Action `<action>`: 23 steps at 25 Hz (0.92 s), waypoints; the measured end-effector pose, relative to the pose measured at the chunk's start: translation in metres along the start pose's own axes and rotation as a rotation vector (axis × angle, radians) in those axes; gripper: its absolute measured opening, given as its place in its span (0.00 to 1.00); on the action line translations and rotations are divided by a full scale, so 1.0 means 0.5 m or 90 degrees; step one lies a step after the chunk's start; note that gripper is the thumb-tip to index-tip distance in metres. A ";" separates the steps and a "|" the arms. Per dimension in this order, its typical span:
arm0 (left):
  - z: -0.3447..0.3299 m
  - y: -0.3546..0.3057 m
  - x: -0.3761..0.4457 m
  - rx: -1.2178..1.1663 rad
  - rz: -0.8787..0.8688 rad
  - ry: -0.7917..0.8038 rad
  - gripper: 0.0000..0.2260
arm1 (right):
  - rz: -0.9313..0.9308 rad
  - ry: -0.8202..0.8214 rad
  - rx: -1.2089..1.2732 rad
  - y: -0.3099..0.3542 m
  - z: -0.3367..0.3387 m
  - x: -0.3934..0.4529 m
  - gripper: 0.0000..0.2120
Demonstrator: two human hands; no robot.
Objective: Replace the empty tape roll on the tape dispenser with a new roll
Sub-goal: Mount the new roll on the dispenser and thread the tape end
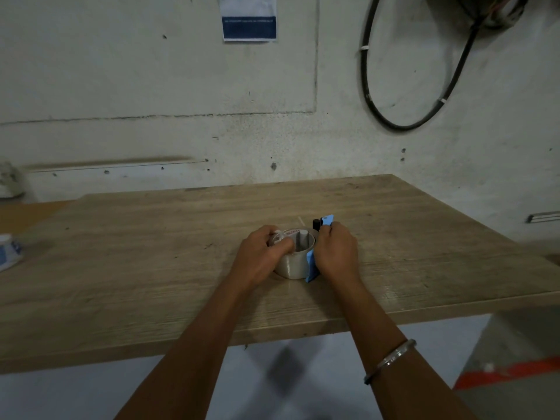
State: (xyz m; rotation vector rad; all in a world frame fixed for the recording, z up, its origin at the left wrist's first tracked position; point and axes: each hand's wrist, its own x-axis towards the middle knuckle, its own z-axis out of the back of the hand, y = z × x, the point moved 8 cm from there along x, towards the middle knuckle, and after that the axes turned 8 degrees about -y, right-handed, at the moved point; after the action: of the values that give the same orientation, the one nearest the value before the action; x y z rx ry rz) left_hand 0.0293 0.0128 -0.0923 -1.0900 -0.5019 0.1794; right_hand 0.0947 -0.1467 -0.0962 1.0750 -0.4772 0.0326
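Table [394,237] under both hands, wall behind. Cable [368,95] looped on wall, up and right of right hand; paper sheet [249,18] up on wall above hands. White tub [9,251] far left of left hand, at table edge.

Dispenser [310,263], blue, lay on its side just under and left of right hand, black part poking out beyond fingers. Roll [292,263], clear-grey, sat between the hands, touching dispenser, seemingly on its hub; seating not confirmable, blurred.

Handling, judged: roll light, stiff cardboard core, outer wrap slick and tacky at loose end; best taken by rim or through core. Dispenser light rigid plastic, likely serrated blade at front end, so best gripped by frame and kept off the blade. Could slide on smooth table if not pinned.

Left hand [265,253] curled over roll's left rim, fingers hooked into core, thumb across top; appeared to hold a small whitish piece too, unclear what. Right hand [335,253] curled round dispenser frame, pinning it, knuckles up. Both forearms reached straight forward, wrists level. Bangle [391,359] on right wrist.
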 end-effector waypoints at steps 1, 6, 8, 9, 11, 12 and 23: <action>-0.001 -0.002 -0.002 -0.001 -0.003 -0.003 0.09 | 0.002 -0.003 0.002 0.002 0.001 -0.002 0.14; -0.001 -0.005 -0.010 0.001 0.000 -0.030 0.10 | 0.001 -0.015 0.020 0.006 -0.002 -0.003 0.13; 0.000 -0.006 -0.015 -0.001 0.001 -0.037 0.09 | 0.004 -0.011 0.036 0.002 0.002 -0.005 0.15; 0.001 -0.008 -0.018 0.002 -0.001 -0.041 0.08 | 0.004 -0.004 0.053 -0.001 0.003 -0.007 0.16; 0.003 -0.009 -0.023 0.011 0.002 -0.053 0.08 | -0.016 0.017 0.100 -0.006 0.004 -0.010 0.17; 0.003 -0.009 -0.025 0.017 0.007 -0.057 0.09 | -0.032 0.022 0.123 -0.009 0.005 -0.012 0.18; 0.002 -0.123 -0.040 0.268 -0.107 -0.125 0.22 | -0.037 0.139 0.011 -0.017 0.023 0.020 0.18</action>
State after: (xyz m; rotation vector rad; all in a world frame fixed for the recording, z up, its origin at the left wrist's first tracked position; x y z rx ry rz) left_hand 0.0052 -0.0223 -0.0434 -0.6192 -0.6932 0.2330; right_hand 0.1016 -0.1624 -0.0952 1.0873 -0.2493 0.1010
